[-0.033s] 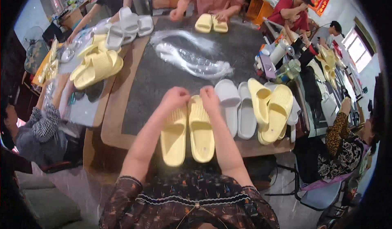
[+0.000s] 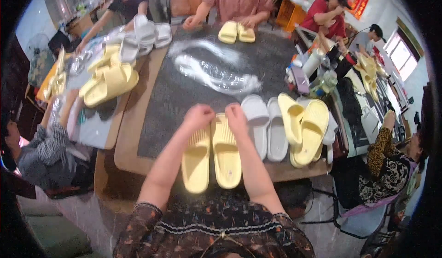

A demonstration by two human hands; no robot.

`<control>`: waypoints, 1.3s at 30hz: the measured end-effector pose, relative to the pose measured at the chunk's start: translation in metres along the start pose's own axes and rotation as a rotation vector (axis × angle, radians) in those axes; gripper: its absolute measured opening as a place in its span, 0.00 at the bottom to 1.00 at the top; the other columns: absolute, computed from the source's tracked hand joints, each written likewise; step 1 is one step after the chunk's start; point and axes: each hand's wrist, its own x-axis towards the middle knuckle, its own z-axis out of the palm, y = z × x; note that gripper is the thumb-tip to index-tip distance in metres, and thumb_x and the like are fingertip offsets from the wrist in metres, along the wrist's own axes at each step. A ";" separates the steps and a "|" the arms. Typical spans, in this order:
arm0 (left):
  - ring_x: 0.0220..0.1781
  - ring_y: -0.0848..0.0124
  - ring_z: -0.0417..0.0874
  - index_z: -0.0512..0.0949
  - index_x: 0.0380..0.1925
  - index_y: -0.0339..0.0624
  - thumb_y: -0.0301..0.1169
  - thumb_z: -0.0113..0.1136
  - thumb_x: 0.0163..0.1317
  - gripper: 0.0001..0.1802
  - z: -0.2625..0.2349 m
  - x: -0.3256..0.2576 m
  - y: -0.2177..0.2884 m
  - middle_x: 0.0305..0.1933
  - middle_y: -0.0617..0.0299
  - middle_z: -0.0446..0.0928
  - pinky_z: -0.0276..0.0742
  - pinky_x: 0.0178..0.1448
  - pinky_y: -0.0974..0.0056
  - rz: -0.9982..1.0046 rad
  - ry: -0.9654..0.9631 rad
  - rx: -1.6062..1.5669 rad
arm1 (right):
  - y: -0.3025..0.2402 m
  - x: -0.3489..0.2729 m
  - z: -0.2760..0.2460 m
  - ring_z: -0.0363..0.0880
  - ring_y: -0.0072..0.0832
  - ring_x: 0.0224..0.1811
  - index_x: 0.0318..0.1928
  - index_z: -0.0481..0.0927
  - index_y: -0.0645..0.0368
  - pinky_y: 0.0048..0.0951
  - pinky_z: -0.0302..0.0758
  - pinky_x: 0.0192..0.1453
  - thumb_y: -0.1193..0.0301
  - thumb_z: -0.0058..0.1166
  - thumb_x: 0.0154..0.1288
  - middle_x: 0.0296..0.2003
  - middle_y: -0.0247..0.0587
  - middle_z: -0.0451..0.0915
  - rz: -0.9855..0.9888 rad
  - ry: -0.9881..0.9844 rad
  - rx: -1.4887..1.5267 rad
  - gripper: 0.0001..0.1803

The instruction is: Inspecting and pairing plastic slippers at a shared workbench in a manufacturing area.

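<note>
Two pale yellow slide sandals lie sole-up side by side at the near edge of the dark table (image 2: pixel 184 97). My left hand (image 2: pixel 199 116) grips the far end of the left yellow sandal (image 2: pixel 196 161). My right hand (image 2: pixel 236 116) holds the far end of the right yellow sandal (image 2: pixel 226 154). Both sandals' near ends hang over the table edge toward me.
A pair of white sandals (image 2: pixel 266 127) and stacked yellow sandals (image 2: pixel 306 129) lie right of my hands. Clear plastic bags (image 2: pixel 216 71) sit mid-table. Across the table a person holds another yellow pair (image 2: pixel 236 32). More yellow and white sandals (image 2: pixel 115 69) pile at left, with people seated around.
</note>
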 end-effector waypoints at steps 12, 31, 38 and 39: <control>0.31 0.80 0.77 0.80 0.34 0.36 0.32 0.62 0.57 0.10 -0.001 -0.008 -0.019 0.28 0.65 0.81 0.73 0.37 0.71 0.036 0.022 -0.550 | -0.038 -0.009 0.001 0.76 0.25 0.27 0.35 0.81 0.60 0.28 0.72 0.33 0.63 0.58 0.59 0.24 0.36 0.79 -0.026 -0.137 -0.095 0.12; 0.31 0.79 0.78 0.80 0.33 0.37 0.32 0.63 0.58 0.09 -0.001 -0.015 -0.025 0.30 0.65 0.80 0.72 0.37 0.72 -0.043 -0.023 -0.792 | -0.038 -0.018 0.001 0.77 0.21 0.27 0.34 0.82 0.62 0.24 0.73 0.33 0.64 0.59 0.59 0.24 0.37 0.81 -0.092 -0.148 -0.209 0.12; 0.30 0.79 0.76 0.81 0.32 0.37 0.29 0.64 0.56 0.07 -0.005 -0.020 -0.022 0.29 0.67 0.80 0.72 0.37 0.72 -0.046 0.026 -0.689 | -0.040 -0.016 0.003 0.79 0.33 0.33 0.35 0.82 0.56 0.34 0.75 0.40 0.59 0.58 0.58 0.28 0.39 0.82 0.034 -0.222 -0.214 0.14; 0.30 0.80 0.76 0.82 0.32 0.37 0.30 0.63 0.56 0.08 0.000 -0.015 -0.016 0.28 0.68 0.79 0.72 0.36 0.72 -0.120 0.030 -0.752 | -0.034 -0.013 -0.002 0.79 0.33 0.33 0.35 0.82 0.57 0.33 0.75 0.40 0.59 0.58 0.58 0.28 0.40 0.82 0.038 -0.163 -0.193 0.14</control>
